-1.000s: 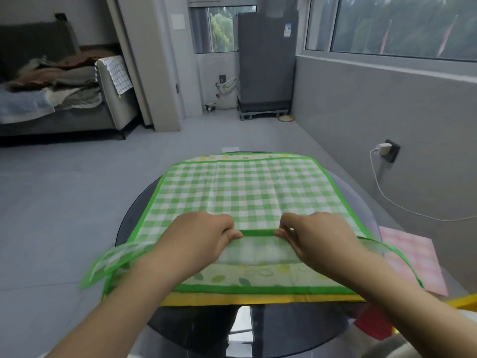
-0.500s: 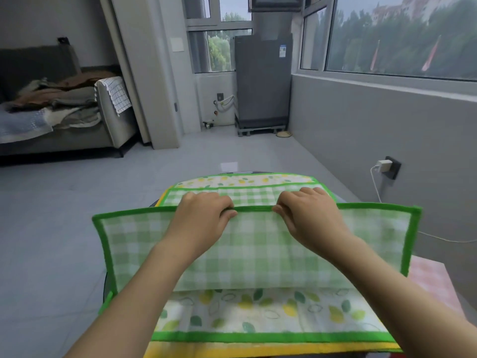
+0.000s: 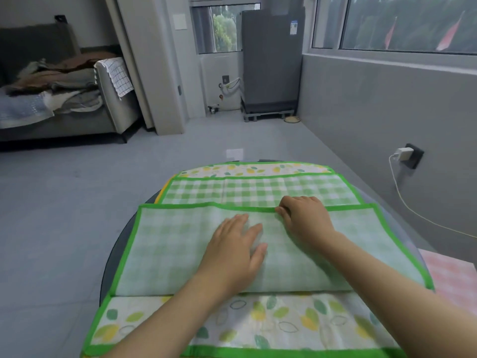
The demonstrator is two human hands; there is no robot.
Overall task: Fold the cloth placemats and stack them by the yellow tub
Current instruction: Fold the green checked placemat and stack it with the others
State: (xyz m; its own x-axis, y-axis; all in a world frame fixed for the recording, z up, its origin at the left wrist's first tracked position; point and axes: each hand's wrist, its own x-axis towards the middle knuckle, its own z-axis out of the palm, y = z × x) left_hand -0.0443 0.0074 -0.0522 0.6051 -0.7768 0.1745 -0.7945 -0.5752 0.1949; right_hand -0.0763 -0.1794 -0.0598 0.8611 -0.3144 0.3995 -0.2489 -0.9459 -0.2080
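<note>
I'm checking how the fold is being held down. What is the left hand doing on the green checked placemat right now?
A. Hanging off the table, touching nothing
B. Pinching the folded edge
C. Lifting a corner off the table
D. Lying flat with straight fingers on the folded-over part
D: the left hand lies flat, fingers straight, on the folded-over green checked placemat, while the right hand grips its green folded edge.

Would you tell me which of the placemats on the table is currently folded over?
The green checked placemat on top, under both hands; the leaf-print placemat beneath it and the pink one lie flat.
</note>
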